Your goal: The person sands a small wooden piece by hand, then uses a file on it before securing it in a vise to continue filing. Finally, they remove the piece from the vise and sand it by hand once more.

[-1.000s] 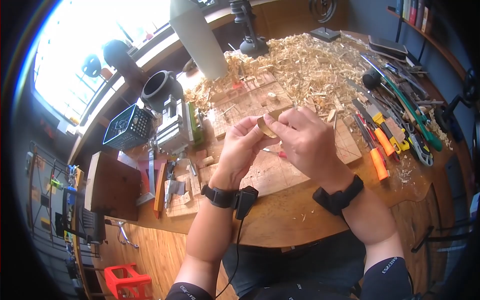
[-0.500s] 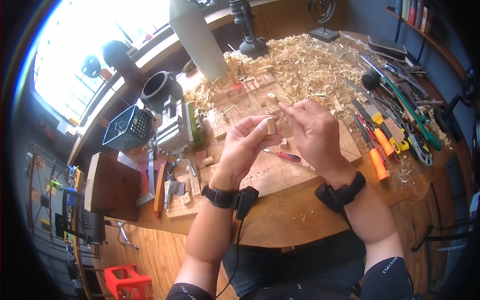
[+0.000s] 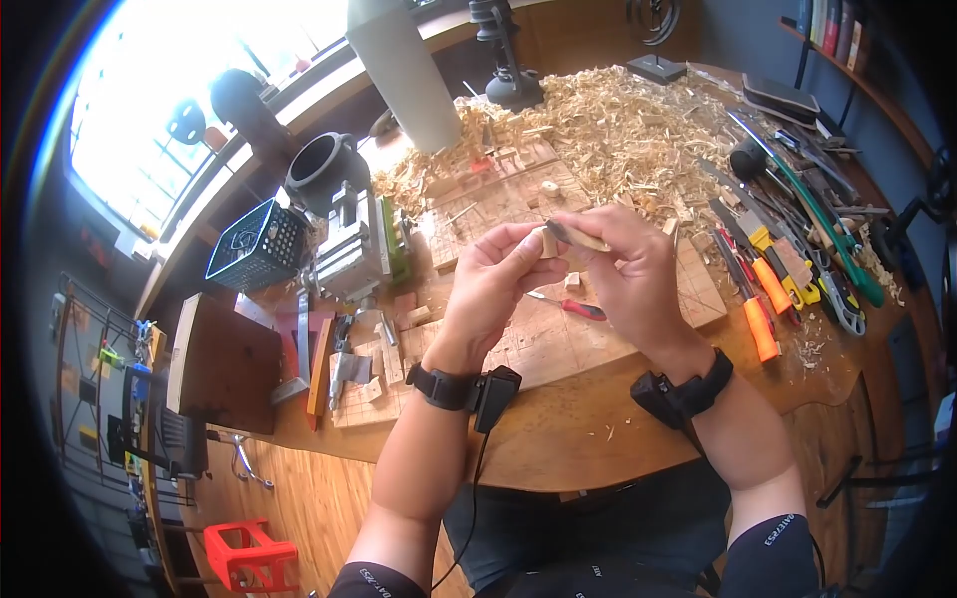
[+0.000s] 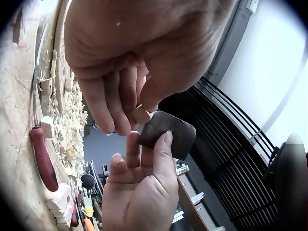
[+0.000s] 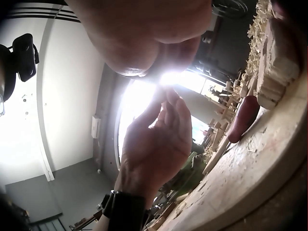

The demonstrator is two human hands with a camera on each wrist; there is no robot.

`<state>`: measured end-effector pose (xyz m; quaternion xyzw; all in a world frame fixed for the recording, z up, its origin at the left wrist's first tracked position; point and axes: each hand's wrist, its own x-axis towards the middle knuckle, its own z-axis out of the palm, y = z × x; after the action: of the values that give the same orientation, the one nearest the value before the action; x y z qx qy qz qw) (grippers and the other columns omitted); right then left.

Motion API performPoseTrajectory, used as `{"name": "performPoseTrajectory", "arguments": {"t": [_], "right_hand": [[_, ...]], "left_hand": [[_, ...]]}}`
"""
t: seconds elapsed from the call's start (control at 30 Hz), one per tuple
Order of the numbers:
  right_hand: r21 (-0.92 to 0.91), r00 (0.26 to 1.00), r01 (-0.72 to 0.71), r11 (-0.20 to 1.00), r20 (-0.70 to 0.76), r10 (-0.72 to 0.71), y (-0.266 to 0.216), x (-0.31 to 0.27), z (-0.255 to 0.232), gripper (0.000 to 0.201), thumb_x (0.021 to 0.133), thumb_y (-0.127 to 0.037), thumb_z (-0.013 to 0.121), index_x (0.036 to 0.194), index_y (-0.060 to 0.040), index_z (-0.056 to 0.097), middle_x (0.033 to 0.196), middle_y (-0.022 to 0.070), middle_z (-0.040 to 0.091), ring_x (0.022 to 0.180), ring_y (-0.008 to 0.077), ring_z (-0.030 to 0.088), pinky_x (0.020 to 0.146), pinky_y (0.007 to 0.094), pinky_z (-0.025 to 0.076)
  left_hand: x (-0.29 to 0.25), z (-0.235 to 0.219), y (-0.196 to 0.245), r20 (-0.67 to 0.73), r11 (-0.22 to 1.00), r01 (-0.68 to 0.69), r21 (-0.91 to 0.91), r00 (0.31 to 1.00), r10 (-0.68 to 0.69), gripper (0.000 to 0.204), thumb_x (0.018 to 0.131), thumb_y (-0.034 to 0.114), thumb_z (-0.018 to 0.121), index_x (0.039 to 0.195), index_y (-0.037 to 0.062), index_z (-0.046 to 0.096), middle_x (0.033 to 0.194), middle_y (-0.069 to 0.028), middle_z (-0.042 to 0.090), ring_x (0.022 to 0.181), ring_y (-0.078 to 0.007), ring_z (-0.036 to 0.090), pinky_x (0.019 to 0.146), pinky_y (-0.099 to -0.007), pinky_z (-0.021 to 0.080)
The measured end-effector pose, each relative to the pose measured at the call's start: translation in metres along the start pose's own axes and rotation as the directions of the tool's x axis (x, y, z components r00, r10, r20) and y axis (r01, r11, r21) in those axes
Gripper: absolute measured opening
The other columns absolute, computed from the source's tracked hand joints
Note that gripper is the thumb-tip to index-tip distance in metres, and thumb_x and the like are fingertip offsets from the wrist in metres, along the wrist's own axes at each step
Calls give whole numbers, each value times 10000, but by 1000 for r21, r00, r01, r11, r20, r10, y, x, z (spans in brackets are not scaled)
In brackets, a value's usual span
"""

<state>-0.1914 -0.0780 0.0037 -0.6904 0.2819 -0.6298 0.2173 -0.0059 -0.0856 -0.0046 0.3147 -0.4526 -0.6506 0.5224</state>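
Observation:
A small light wooden piece (image 3: 547, 242) is pinched between the thumb and fingers of the left hand (image 3: 490, 279); in the left wrist view the wooden piece (image 4: 141, 115) shows at that hand's fingertips. The right hand (image 3: 634, 269) pinches a dark, bent sheet (image 4: 169, 134), which looks like sandpaper, between thumb and fingers. The sheet's edge is right beside the wooden piece; whether they touch I cannot tell. In the right wrist view, glare and the hand hide both things. Below the hands, a red-handled knife (image 3: 582, 309) lies on the wooden board (image 3: 543, 354).
Wood shavings (image 3: 638, 130) are heaped at the back of the table. Orange-handled tools (image 3: 761, 329) and a green-handled tool (image 3: 865, 283) lie at the right. At the left are a metal vise (image 3: 349, 249), a green basket (image 3: 254, 244) and a large wooden block (image 3: 224, 364).
The right hand moved the sheet off the wooden piece, leaving the piece visible, then came back close to it with the sheet turned. The left hand kept its pinch. The head view shifted slightly.

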Motion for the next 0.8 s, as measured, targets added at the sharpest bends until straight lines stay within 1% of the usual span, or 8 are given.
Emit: {"name": "performPoseTrajectory", "arguments": {"t": [0.1, 0.17, 0.3, 0.4, 0.47, 0.7, 0.77, 0.8], "right_hand": [[-102, 996, -44, 994, -81, 36, 0, 1, -4, 245, 884, 27, 693, 1114, -12, 770, 995, 140, 751, 871, 216, 725, 731, 306, 565], [-222, 991, 125, 967, -24, -134, 4, 3, -6, 313, 825, 58, 699, 1117, -27, 774, 1016, 134, 735, 876, 240, 716, 754, 326, 568], [-266, 992, 105, 958, 96, -83, -3, -1, -1, 365, 791, 68, 708, 1128, -52, 777, 1033, 115, 718, 894, 254, 706, 774, 352, 575], [-322, 985, 154, 934, 126, -119, -5, 1, -1, 406, 763, 68, 721, 1141, -70, 777, 1042, 99, 706, 900, 255, 701, 763, 375, 584], [-378, 964, 254, 890, 167, -205, -5, 1, -3, 419, 769, 54, 716, 1165, -73, 768, 1012, 110, 696, 872, 272, 698, 759, 384, 589], [-361, 982, 153, 920, 162, -100, -3, -1, -4, 455, 784, 61, 657, 1209, -72, 749, 920, 129, 656, 808, 308, 680, 725, 406, 575], [-343, 977, 179, 922, 169, -127, -2, 0, -6, 458, 786, 71, 639, 1209, -68, 748, 899, 125, 648, 793, 306, 674, 714, 413, 568], [-343, 977, 180, 922, 169, -129, -1, 0, -5, 458, 786, 71, 639, 1209, -68, 748, 899, 125, 648, 793, 306, 674, 714, 413, 568]], "left_hand": [[0, 0, 0, 1, 1000, 7, 3, 1000, -7, 274, 1050, 164, 624, 1219, -52, 628, 1109, -162, 741, 921, -212, 753, 872, -330, 623], [0, 0, 0, 27, 1000, 8, -16, 1000, -8, 261, 1049, 154, 622, 1210, -52, 631, 1103, -160, 736, 918, -217, 754, 871, -325, 624], [0, -1, -3, 59, 998, -16, -61, 998, 19, 253, 1042, 136, 630, 1208, -55, 631, 1088, -151, 733, 929, -221, 752, 872, -329, 628], [-2, 2, -1, -5, 997, -35, -73, 999, 35, 242, 1034, 115, 636, 1204, -58, 632, 1071, -134, 731, 943, -219, 746, 868, -337, 633], [-2, 0, -2, -6, 995, -47, -86, 999, 46, 224, 1029, 102, 641, 1183, -60, 643, 1070, -129, 732, 944, -212, 740, 866, -349, 637], [0, -10, -11, 65, 997, -43, -68, 997, 47, 183, 1006, 80, 671, 1154, -27, 673, 1068, -109, 737, 938, -171, 733, 846, -304, 618], [0, -12, -12, 114, 995, -30, -97, 993, 41, 184, 1012, 63, 630, 1179, -4, 665, 1117, -99, 724, 1014, -192, 715, 934, -354, 587], [0, -12, -13, 115, 995, -31, -97, 993, 42, 184, 1012, 63, 630, 1179, -4, 665, 1117, -99, 724, 1014, -192, 715, 934, -354, 587]]}}
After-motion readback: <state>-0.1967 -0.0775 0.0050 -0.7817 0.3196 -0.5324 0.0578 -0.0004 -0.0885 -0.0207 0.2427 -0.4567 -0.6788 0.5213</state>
